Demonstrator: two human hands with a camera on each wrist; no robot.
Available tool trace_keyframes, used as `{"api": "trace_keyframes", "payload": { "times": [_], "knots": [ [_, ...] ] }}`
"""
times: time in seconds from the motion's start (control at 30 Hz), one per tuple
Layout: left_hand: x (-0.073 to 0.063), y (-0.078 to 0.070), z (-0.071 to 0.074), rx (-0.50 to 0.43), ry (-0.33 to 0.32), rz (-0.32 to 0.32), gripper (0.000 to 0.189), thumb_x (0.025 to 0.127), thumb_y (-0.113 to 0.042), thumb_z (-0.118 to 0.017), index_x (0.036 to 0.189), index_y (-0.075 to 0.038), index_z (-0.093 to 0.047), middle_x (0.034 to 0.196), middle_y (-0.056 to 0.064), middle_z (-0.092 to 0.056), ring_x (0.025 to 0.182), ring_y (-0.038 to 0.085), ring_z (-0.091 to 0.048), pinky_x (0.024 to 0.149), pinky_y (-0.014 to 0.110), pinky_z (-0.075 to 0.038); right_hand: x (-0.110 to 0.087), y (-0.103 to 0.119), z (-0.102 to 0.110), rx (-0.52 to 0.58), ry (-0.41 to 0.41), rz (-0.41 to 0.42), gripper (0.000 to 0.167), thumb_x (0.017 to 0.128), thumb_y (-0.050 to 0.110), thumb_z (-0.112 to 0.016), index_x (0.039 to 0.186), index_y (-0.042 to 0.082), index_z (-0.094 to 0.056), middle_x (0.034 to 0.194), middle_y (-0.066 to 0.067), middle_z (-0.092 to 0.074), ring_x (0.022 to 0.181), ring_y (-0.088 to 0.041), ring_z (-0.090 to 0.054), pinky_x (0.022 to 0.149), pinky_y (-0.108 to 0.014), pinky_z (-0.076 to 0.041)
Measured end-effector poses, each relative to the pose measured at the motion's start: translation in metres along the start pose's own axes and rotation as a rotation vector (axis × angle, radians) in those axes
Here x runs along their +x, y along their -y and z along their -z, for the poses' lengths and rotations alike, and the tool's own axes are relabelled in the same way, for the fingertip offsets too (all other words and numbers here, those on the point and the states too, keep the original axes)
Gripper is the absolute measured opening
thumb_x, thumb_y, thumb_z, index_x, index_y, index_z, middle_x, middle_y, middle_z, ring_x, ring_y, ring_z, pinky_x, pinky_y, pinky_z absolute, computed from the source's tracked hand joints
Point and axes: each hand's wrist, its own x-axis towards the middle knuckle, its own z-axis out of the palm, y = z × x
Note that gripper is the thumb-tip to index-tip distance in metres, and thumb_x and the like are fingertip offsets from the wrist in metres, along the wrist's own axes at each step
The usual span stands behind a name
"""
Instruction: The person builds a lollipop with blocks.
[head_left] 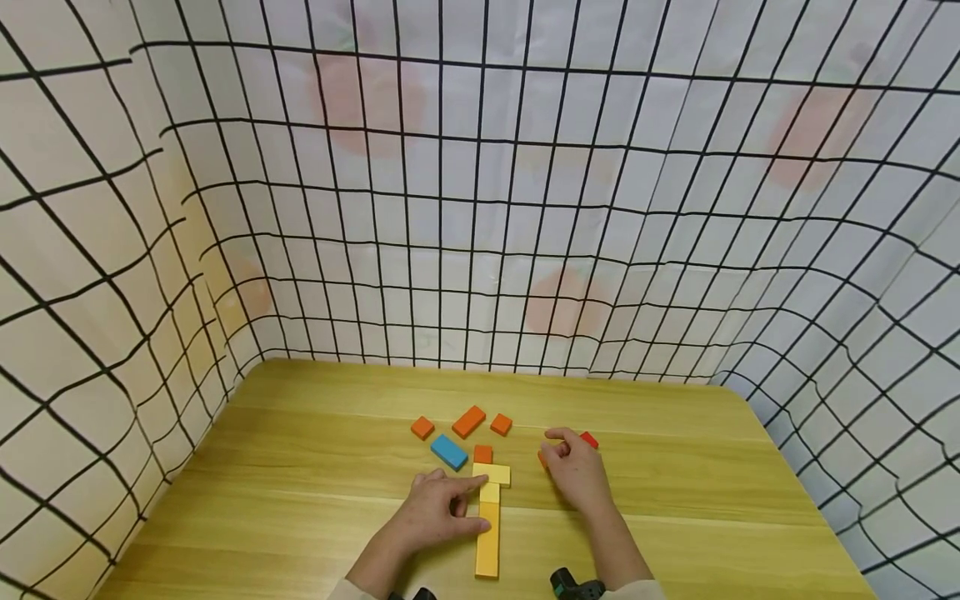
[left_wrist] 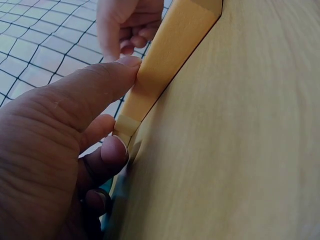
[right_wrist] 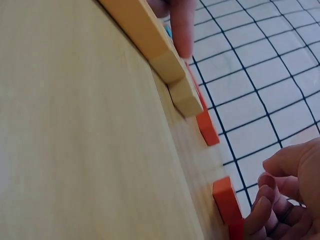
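Yellow and amber blocks form a T on the table. Its stem is a long amber block (head_left: 487, 560) with a small pale yellow block (head_left: 490, 493) at the far end, and a pale yellow crossbar (head_left: 500, 477) lies beyond. My left hand (head_left: 435, 512) touches this row, index fingertip at the crossbar and thumb on the amber block; its other fingers are bent. A small orange block (head_left: 483, 453) sits just past the crossbar. Over on the right, my right hand (head_left: 577, 471) is beside an orange block (right_wrist: 227, 201) and a red block (head_left: 589, 439), fingers loosely bent, nothing visible between them.
Beyond the T lie a blue block (head_left: 449, 452), an oblong orange block (head_left: 468, 422) and two small orange blocks, one left (head_left: 422, 428) and one right (head_left: 501, 424). Black wire mesh (head_left: 480, 200) stands around the wooden table (head_left: 300, 467) at the back and sides.
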Motion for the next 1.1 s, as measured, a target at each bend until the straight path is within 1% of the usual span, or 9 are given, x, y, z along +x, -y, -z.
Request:
{"api": "trace_keyframes", "payload": {
  "times": [0.13,0.23,0.33,0.4,0.57,0.67,0.87,0.93,1.1],
  "knots": [
    [0.000,0.000,0.001,0.002,0.002,-0.006,0.066,0.084,-0.056,-0.079,0.141,-0.025,-0.064,0.066,-0.022,-0.049,0.071,0.001,-0.038,0.078,0.027,-0.025,-0.001,-0.005,0.007,-0.028,-0.010,-0.033,0.026,0.096,0.022,-0.066,0.119,0.009,-0.071,0.083,0.000,-0.059,0.071,-0.015,-0.050,0.067,-0.029,-0.041],
    [0.000,-0.001,0.001,-0.004,0.003,-0.005,0.066,0.084,-0.055,-0.079,0.141,-0.025,-0.064,0.066,-0.022,-0.049,0.072,0.001,-0.038,0.078,0.028,-0.025,-0.004,-0.009,0.011,-0.052,-0.009,-0.049,0.023,0.096,0.025,-0.068,0.112,0.010,-0.070,0.081,-0.001,-0.057,0.071,-0.016,-0.048,0.066,-0.029,-0.039],
    [0.000,-0.002,0.002,-0.005,0.003,-0.006,0.066,0.084,-0.054,-0.079,0.141,-0.025,-0.064,0.066,-0.021,-0.049,0.072,0.001,-0.038,0.078,0.028,-0.025,-0.006,-0.013,0.013,-0.072,-0.001,-0.070,0.022,0.095,0.030,-0.070,0.106,0.011,-0.070,0.080,-0.002,-0.059,0.070,-0.016,-0.050,0.064,-0.030,-0.040],
    [0.000,-0.002,0.002,-0.006,0.003,-0.006,0.066,0.084,-0.054,-0.079,0.141,-0.025,-0.064,0.066,-0.021,-0.049,0.072,0.001,-0.038,0.078,0.028,-0.025,-0.007,-0.016,0.014,-0.087,0.010,-0.087,0.026,0.093,0.033,-0.072,0.104,0.010,-0.070,0.082,-0.003,-0.063,0.071,-0.016,-0.053,0.063,-0.030,-0.041],
    [0.000,-0.001,0.002,-0.002,0.006,-0.002,0.066,0.084,-0.055,-0.079,0.141,-0.025,-0.064,0.066,-0.021,-0.049,0.072,0.001,-0.038,0.077,0.028,-0.024,-0.009,-0.018,0.014,-0.148,0.030,-0.101,0.041,0.088,0.043,-0.077,0.108,0.008,-0.071,0.093,-0.003,-0.072,0.079,-0.017,-0.063,0.067,-0.033,-0.047],
    [0.000,-0.001,0.001,0.003,0.008,0.002,0.066,0.084,-0.056,-0.078,0.141,-0.025,-0.064,0.066,-0.022,-0.049,0.072,0.001,-0.038,0.077,0.027,-0.025,-0.009,-0.017,0.012,-0.184,0.029,-0.096,0.046,0.085,0.046,-0.079,0.109,0.008,-0.070,0.095,-0.004,-0.074,0.079,-0.018,-0.063,0.065,-0.033,-0.046],
    [-0.001,0.000,0.000,0.004,-0.005,-0.013,0.065,0.084,-0.055,-0.079,0.140,-0.024,-0.065,0.066,-0.022,-0.049,0.071,0.001,-0.038,0.076,0.027,-0.025,-0.009,-0.018,0.009,-0.212,0.018,-0.091,0.046,0.085,0.045,-0.079,0.110,0.007,-0.070,0.097,-0.007,-0.074,0.076,-0.019,-0.061,0.062,-0.032,-0.043],
    [-0.001,0.000,0.000,0.002,-0.008,-0.015,0.065,0.084,-0.055,-0.079,0.140,-0.024,-0.065,0.066,-0.022,-0.049,0.071,0.001,-0.038,0.075,0.027,-0.025,-0.008,-0.018,0.008,-0.210,0.020,-0.086,0.044,0.086,0.043,-0.079,0.110,0.008,-0.070,0.095,-0.005,-0.073,0.076,-0.018,-0.061,0.062,-0.031,-0.043],
    [-0.001,0.001,0.000,-0.009,-0.003,0.004,0.065,0.083,-0.055,-0.080,0.140,-0.027,-0.065,0.065,-0.022,-0.049,0.072,0.001,-0.038,0.077,0.027,-0.025,-0.007,-0.020,0.008,-0.194,0.058,-0.056,0.038,0.087,0.039,-0.078,0.112,0.011,-0.071,0.085,0.000,-0.066,0.073,-0.016,-0.057,0.064,-0.031,-0.043]
  ]
}}
